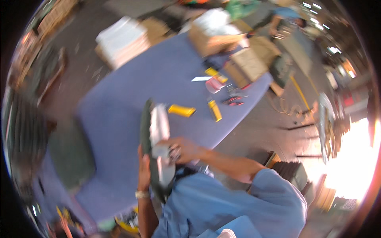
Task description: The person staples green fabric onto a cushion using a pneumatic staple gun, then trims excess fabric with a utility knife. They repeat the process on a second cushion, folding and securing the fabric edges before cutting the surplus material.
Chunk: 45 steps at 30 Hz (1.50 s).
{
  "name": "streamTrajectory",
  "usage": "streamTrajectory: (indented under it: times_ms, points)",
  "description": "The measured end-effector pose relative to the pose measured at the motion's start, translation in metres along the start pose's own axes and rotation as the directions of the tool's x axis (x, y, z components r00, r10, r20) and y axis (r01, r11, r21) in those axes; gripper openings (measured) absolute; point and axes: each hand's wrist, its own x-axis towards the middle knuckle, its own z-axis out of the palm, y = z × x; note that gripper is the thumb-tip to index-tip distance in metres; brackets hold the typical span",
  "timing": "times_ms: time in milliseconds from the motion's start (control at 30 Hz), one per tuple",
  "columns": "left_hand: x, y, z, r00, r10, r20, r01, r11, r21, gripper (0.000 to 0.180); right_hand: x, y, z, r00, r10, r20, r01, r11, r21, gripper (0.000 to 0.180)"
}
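From here, the left hand (143, 171) braces the dark green panel (146, 129) just right of it; the right hand (180, 150) works at its pale face (159, 121). Blur hides whether either is clamped. Seemingly mid-fitting, the next move calls for steady bracing.

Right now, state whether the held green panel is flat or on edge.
On edge: the green panel looks narrow, pale side facing right.

Over blue table (115, 103): dark green panel (146, 127) on edge, left hand (143, 170) against one side, blurred right hand (178, 150) at pale other side. On table's right half: yellow items (181, 110), reddish roll (214, 85), cardboard box (248, 65). At table's left end: second green panel (71, 154). Beyond table's far edge: white-topped stack (123, 41).
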Motion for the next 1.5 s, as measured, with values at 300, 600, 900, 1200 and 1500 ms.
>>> streamTrajectory:
  times_ms: [300, 600, 900, 1200, 1500]
  points:
    - [-0.016, 0.019, 0.019, 0.987, -0.086, -0.135, 0.140, 0.872, 0.469, 0.095, -0.004, -0.009, 0.014, 0.984, -0.152, -0.092, 0.139, 0.981, -0.133, 0.058]
    - [-0.012, 0.027, 0.029, 0.968, -0.150, -0.201, 0.239, 0.801, 0.549, 0.093, -0.007, -0.011, 0.001, 0.996, -0.079, 0.027, 0.082, 0.991, -0.103, 0.060]
    - [-0.013, 0.027, 0.027, 0.970, -0.143, -0.196, 0.230, 0.797, 0.558, 0.096, 0.007, -0.026, -0.016, 0.986, 0.016, 0.166, -0.021, 0.999, 0.032, 0.076]
    - [-0.013, 0.034, 0.034, 0.956, -0.192, -0.222, 0.285, 0.784, 0.551, 0.100, 0.004, -0.034, -0.016, 0.952, 0.192, 0.238, -0.208, 0.977, 0.042, 0.072]
    - [-0.010, 0.031, 0.032, 0.964, -0.129, -0.233, 0.245, 0.772, 0.586, 0.101, -0.009, -0.020, 0.007, 0.996, 0.023, 0.086, -0.022, 1.000, -0.015, 0.065]
